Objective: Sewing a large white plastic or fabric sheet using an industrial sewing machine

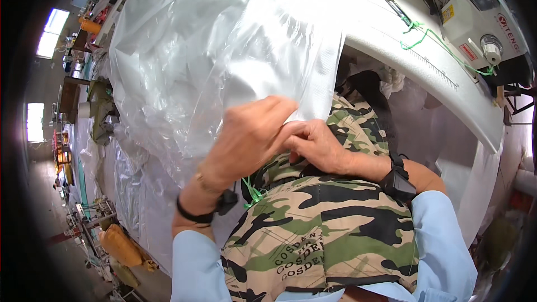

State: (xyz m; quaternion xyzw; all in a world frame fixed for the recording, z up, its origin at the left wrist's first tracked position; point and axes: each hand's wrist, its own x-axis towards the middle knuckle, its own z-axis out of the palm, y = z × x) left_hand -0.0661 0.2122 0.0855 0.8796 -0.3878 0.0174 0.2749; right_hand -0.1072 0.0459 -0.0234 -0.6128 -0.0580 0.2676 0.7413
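And it's a sewing workshop, clearly: white sewing machine (464, 27) at two o'clock, ruler scale (430, 67) running along its table (475, 113), green thread (413, 24) trailing across! Round at eight, a bulky orange bundle (120, 245) by a metal frame (84, 228), clutter (66, 156) stretching up to ten.

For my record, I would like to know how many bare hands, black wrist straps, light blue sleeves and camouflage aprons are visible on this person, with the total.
Left hand and right hand: 2
Black wrist straps: 2
Light blue sleeves: 2
Camouflage apron: 1
Total: 7
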